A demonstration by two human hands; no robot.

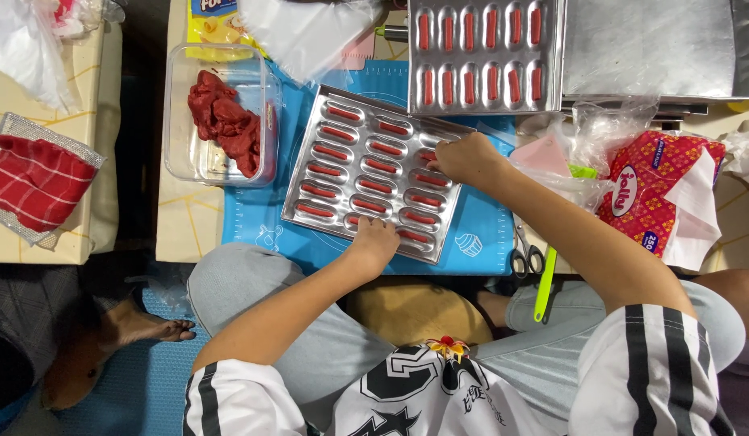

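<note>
head view looks straight down on the metal mould tray (310, 206), which lies tilted on the blue mat (479, 234) over the desk (188, 222). i take that tray as my landmark. its long oval wells each hold a strip of red dough (373, 186).

my left hand (375, 239) rests on the tray's near edge, fingers curled down onto the rim, steadying it; its grip presses on metal and holds nothing else. my right hand (466, 158) sits over the tray's far right corner, fingertips pinched down into a well there. i cannot tell whether a piece of dough is caught in that grip or whether i only press it flat.

left of the tray stands a clear tub (180, 153) with a lump of red dough (225, 119) inside. beyond the tray lies a second filled tray (552, 48). right of the tray, near the mat's edge, lie scissors (524, 258) and a green tool (545, 284), with a red tissue pack (653, 198) further right.

to do this well, i judge, the left hand should keep the tray from sliding while the right works gently, so neighbouring strips stay unsmudged and each sits centred in its well.
</note>
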